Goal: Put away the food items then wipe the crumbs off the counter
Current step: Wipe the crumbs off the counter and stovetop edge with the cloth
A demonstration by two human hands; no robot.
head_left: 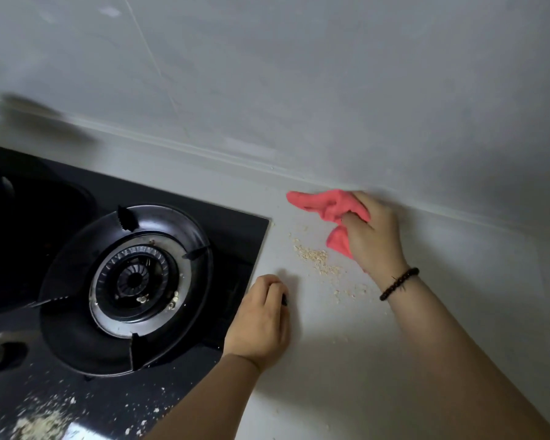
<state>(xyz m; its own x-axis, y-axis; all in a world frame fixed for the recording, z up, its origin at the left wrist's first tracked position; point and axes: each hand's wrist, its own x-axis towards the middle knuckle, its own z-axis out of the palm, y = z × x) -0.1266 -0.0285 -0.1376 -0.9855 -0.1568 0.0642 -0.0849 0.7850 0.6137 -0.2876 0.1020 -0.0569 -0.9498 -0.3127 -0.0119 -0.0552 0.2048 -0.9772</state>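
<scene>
Crumbs [315, 258], pale flakes; right hand [373, 236] bunches pink cloth [327, 206]; left hand [259, 322] curled, empty.

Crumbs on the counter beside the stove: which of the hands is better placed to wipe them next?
Right. The right hand already grips the pink cloth just behind the crumbs; the left hand rests cloth-free near the stove edge.

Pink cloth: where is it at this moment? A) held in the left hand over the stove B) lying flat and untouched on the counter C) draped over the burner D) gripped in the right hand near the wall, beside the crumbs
D: the right hand grips the pink cloth by the wall, just beyond the crumbs on the counter.
</scene>
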